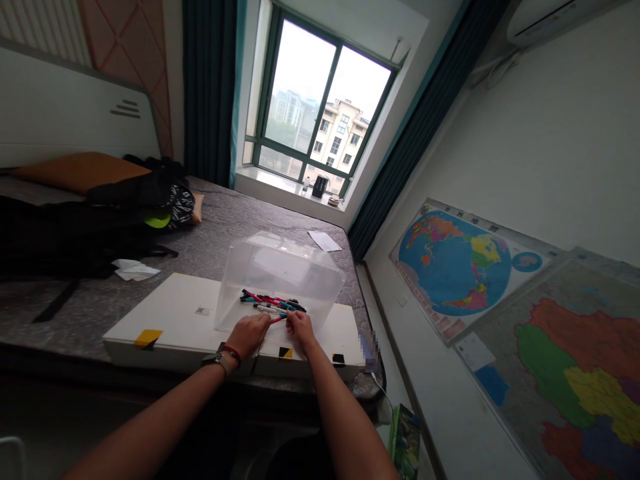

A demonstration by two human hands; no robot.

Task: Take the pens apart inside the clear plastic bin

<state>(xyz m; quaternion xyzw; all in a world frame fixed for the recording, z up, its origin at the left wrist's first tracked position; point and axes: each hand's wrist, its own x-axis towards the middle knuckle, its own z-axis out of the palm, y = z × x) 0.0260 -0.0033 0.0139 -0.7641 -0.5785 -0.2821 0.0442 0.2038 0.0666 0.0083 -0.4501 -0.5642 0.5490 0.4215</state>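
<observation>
A clear plastic box (280,270) stands on a flat white carton (175,313) laid on the bed. Several pens (273,303) in red, black and teal lie at the box's near side. My left hand (249,333) is curled at the near edge of the box, and a red pen (278,319) runs between it and my right hand. My right hand (301,327) pinches the other end of that pen, its fingers closed. A watch and a red band sit on my left wrist.
The bed (250,220) has a grey cover, with black bags and clothes (100,213), an orange pillow and white paper scraps on it. A window lies beyond. Two maps (455,267) lean on the right wall. A narrow floor gap runs beside the bed.
</observation>
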